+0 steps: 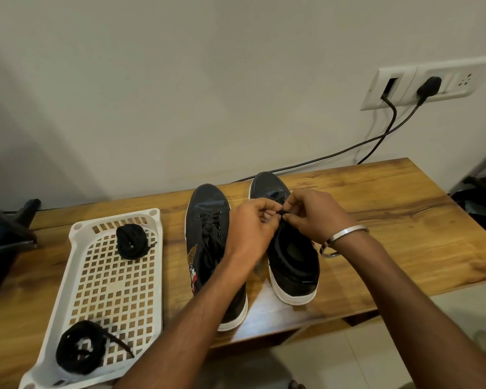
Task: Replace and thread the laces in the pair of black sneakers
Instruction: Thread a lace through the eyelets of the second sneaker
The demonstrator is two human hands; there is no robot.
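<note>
While both hands meet over the right sneaker, the scene reads as follows.

Left hand: the left hand [251,224] reaches across the heel half of the left sneaker, its fingers curled in toward the right hand, thumb and fingertips pinching a black lace [281,212].

Right hand: the right hand [313,213] sits at 3 o'clock of the left hand, touching it, its fingertips pinching the same lace from the other side; a metal bangle [344,240] circles the wrist.

Lace: only a short dark bit shows between the two sets of fingertips, above the tongue area; which eyelet it passes through cannot be told.

Right sneaker: the right sneaker [292,265], black with a white sole, lies toe toward 12 o'clock and heel toward 6, its opening bare of lacing where visible.

Left sneaker: the left sneaker [208,231] lies just beside it at 9 o'clock, toe also toward 12, laced, with a coloured patch on its outer side.

Table: the wooden table [390,220] carries both shoes near its middle.

Tray: a white perforated tray [68,279] lies at 9 o'clock of the shoes.

Spare laces: one coiled lace bundle [131,241] rests at the tray's 12 o'clock end, another bundle [80,350] at its 6 o'clock end.

Wall: a socket plate [421,82] sits at 1 o'clock, with a plug and black cables trailing down to the table.
</note>
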